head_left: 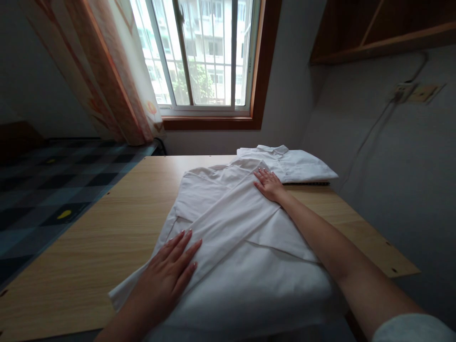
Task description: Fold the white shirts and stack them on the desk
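A white shirt point(274, 275) is spread on the wooden table, its collar end toward the window and its lower part reaching the near edge. One sleeve lies folded diagonally across the body, from upper right to lower left. My left hand point(173, 266) rests flat on the lower part of that sleeve, fingers stretched out. Near the collar, my right hand point(270, 185) lies flat on the sleeve's upper end, fingers apart. Neither hand grips the cloth.
Behind my right hand, a folded white shirt point(295, 164) lies on a dark flat thing on the table point(117, 237). To the left is a bed with a checked cover point(71, 180). A curtain point(103, 71) hangs beside the window; a socket with a cable point(404, 90) is on the right wall.
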Available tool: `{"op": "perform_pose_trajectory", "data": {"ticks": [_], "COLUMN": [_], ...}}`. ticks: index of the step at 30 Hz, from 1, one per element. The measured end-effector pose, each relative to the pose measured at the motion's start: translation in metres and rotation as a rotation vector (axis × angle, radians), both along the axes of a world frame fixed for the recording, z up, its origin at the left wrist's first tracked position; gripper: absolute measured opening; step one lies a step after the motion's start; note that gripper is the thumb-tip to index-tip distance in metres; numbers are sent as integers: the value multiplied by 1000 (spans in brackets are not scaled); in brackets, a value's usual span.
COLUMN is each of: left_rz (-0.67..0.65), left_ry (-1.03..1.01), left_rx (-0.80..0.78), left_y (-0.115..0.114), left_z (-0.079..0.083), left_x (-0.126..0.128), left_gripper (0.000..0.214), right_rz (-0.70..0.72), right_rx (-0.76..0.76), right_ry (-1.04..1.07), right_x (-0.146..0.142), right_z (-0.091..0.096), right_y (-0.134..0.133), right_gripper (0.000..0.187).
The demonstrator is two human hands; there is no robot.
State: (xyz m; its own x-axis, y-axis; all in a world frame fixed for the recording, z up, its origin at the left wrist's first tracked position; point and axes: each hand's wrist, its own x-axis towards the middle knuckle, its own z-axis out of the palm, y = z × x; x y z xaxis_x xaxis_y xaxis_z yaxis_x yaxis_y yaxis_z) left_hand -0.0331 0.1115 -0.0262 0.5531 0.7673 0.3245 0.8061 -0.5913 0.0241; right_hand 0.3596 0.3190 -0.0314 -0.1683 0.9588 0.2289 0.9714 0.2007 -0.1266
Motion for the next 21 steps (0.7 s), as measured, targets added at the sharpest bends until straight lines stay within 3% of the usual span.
{"op": "perform_pose_trajectory", "data": {"ticks": [7,11,13,16,21], "left_rz": [7,2,6,10,13], "left_ry": [19,17,26,51,80], "left_rx": [-69,-83,-80,-70,-44], "left_y": [-4,-6,-6,-6,-5], "left_z": [8,11,11,10,4], "left_x": [3,4,5,5,4], "left_gripper": [48,52,53,55,62], "right_rz": [-168,-228,-113,242,745], "right_rx": [29,113,180,208,-28], "right_ry": [7,-18,-38,-16,77], "right_x": [7,-6,-26,-71,-141], "right_z": [-8,7,20,36,31], "right_y": [14,11,-3,-46,-133], "right_gripper": [51,50,52,55,63]}}
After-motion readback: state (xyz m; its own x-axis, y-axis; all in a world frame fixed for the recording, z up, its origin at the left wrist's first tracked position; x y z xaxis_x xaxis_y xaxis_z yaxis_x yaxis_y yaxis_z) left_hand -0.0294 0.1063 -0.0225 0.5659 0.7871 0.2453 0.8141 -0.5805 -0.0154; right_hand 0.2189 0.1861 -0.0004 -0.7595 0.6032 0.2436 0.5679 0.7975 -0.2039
